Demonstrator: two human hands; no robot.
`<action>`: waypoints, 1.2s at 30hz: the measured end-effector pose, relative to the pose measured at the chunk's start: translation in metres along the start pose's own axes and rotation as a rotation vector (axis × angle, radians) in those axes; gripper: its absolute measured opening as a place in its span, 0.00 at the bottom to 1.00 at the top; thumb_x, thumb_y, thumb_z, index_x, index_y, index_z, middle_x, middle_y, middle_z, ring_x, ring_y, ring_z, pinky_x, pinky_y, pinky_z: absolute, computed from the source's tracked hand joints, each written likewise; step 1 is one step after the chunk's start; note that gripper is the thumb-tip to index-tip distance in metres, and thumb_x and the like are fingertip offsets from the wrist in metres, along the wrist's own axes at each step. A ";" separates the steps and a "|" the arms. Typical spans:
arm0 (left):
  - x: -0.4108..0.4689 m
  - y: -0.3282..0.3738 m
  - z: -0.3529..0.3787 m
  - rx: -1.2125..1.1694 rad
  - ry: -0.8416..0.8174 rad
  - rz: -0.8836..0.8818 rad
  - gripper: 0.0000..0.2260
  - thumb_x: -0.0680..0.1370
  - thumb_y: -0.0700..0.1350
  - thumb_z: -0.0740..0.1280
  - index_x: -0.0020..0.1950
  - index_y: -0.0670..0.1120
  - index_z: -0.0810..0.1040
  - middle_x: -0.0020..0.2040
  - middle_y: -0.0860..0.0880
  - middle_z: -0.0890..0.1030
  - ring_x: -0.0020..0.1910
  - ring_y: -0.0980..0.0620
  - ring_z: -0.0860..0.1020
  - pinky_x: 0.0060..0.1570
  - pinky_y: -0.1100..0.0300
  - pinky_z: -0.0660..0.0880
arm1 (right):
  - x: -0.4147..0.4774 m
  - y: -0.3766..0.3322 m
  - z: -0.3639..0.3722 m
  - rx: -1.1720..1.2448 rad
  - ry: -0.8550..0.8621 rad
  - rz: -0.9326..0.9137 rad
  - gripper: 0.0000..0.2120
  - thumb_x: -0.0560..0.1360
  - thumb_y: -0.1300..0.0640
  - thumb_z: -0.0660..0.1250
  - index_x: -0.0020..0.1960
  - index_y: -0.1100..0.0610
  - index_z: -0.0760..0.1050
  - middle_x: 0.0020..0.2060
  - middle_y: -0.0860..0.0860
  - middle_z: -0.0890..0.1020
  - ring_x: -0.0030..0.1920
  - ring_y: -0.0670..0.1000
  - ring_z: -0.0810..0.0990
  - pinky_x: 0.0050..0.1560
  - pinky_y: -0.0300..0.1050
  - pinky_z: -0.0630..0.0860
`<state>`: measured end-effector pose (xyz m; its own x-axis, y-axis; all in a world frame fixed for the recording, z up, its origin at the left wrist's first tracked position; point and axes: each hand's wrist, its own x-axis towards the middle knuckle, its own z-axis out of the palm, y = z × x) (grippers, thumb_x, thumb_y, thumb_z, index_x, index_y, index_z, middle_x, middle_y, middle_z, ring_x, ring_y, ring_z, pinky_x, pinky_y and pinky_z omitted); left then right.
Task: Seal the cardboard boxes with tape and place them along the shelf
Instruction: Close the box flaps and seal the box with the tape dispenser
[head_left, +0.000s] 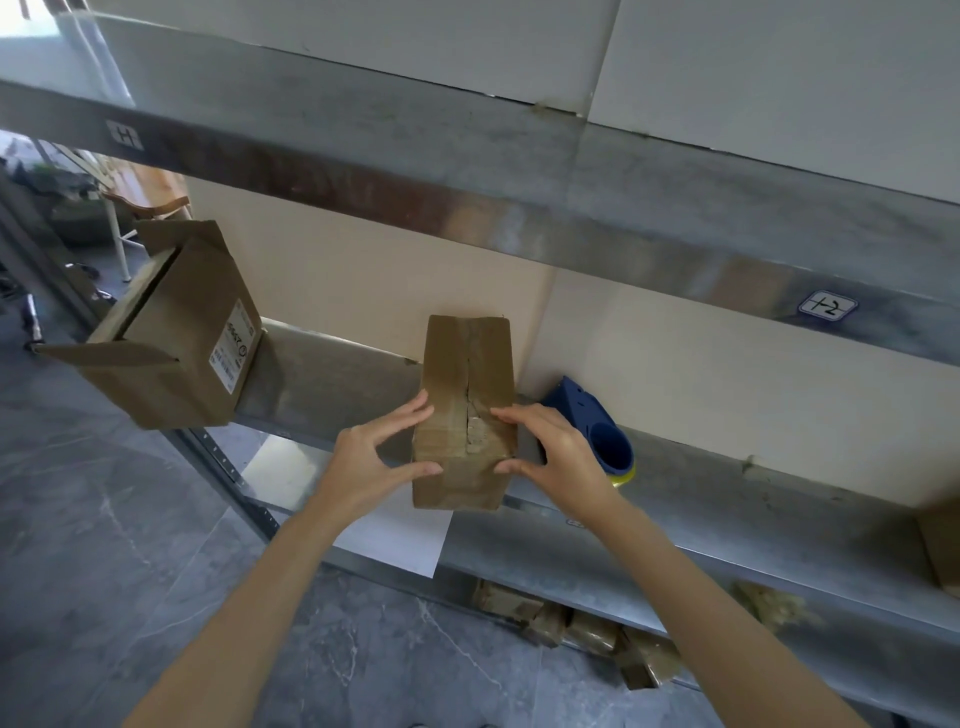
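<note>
The small cardboard box (466, 410) stands between both hands, its long axis pointing away toward the wall. The left hand (371, 457) and right hand (558, 452) grip its near corners, equally close.

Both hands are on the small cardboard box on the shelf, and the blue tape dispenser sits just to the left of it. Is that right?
Not quite. The head view shows the blue tape dispenser to the right of the small cardboard box, partly behind the right hand, not to its left. The left hand and right hand are both on the box, as you said.
</note>
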<state>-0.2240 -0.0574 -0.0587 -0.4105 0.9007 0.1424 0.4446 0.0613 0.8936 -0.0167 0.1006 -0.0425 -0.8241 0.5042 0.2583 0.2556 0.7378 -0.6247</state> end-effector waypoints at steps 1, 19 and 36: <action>0.001 0.001 -0.001 0.009 -0.001 0.001 0.32 0.65 0.53 0.79 0.68 0.53 0.77 0.68 0.67 0.73 0.68 0.69 0.69 0.69 0.69 0.65 | -0.001 0.000 0.001 0.005 0.010 0.000 0.31 0.68 0.53 0.77 0.69 0.53 0.73 0.60 0.48 0.79 0.63 0.46 0.73 0.67 0.44 0.71; -0.006 0.000 0.016 0.075 0.127 0.062 0.30 0.68 0.55 0.76 0.69 0.49 0.77 0.69 0.64 0.72 0.66 0.72 0.68 0.64 0.77 0.63 | -0.003 -0.012 0.015 -0.005 0.161 0.075 0.23 0.69 0.45 0.77 0.60 0.54 0.78 0.54 0.46 0.80 0.57 0.45 0.75 0.59 0.38 0.74; -0.012 -0.007 -0.004 0.094 0.191 0.060 0.26 0.71 0.49 0.74 0.68 0.47 0.77 0.66 0.55 0.76 0.65 0.59 0.74 0.64 0.64 0.72 | 0.002 -0.016 0.009 -0.095 -0.098 -0.027 0.34 0.66 0.45 0.77 0.70 0.49 0.73 0.61 0.43 0.76 0.63 0.45 0.69 0.66 0.36 0.64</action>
<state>-0.2253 -0.0703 -0.0654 -0.5206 0.8065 0.2801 0.5415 0.0582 0.8387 -0.0266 0.0856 -0.0385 -0.8754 0.4410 0.1981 0.2756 0.7919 -0.5448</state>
